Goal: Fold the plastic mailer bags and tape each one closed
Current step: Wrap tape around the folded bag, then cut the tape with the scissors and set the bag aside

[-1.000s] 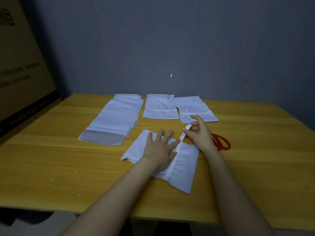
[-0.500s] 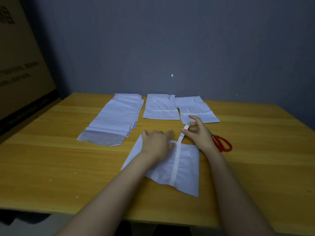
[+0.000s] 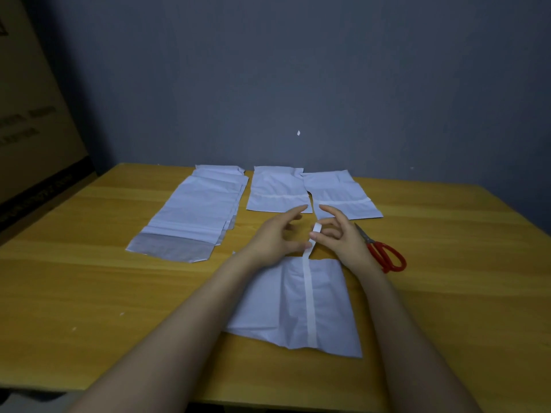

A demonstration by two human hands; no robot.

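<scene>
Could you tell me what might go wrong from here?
The lifted end of the white tape strip, pinched by the right hand, could curl onto itself. The folded white plastic mailer bag looks wrinkled, so tape may seal over creases. The red-handled scissors lie beside that wrist and could be bumped.

We see a smooth, faintly glossy wooden table (image 3: 89, 293), thin creased matt white plastic bags (image 3: 268, 308), a shinier grey flap (image 3: 170, 248), and scissors (image 3: 384, 254) with metal blades and red plastic handles.
</scene>
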